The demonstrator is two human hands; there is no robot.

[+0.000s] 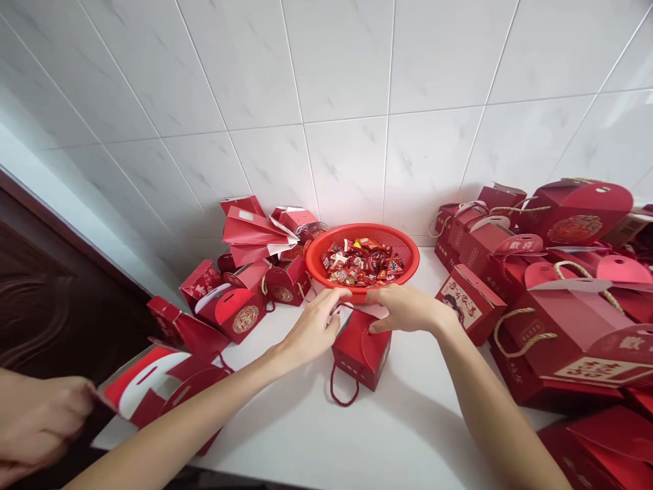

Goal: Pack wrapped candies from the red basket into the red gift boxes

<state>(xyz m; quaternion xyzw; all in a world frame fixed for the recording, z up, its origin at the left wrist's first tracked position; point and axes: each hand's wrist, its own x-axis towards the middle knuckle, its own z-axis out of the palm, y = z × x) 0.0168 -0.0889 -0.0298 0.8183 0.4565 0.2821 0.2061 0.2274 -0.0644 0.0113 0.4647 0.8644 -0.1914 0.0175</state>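
A small red gift box [360, 348] with a rounded flap stands on the white table between my hands. One dark red cord handle [345, 403] hangs in a loop at its near side. My left hand [319, 321] is curled at the far left top of the box, fingers pinching what looks like the other cord. My right hand [408, 309] bends over the top right, its thumb on the flap and its fingers behind the edge. Just beyond my fingers sits a red plastic basket [414, 262] of wrapped candies [360, 262].
Red gift boxes [239, 309] crowd the left side, and more boxes [576, 333], some with rope handles, are stacked at right. At lower left, another person's hand [43, 415] grips a partly folded box [153, 388]. A tiled wall [347, 163] closes the back.
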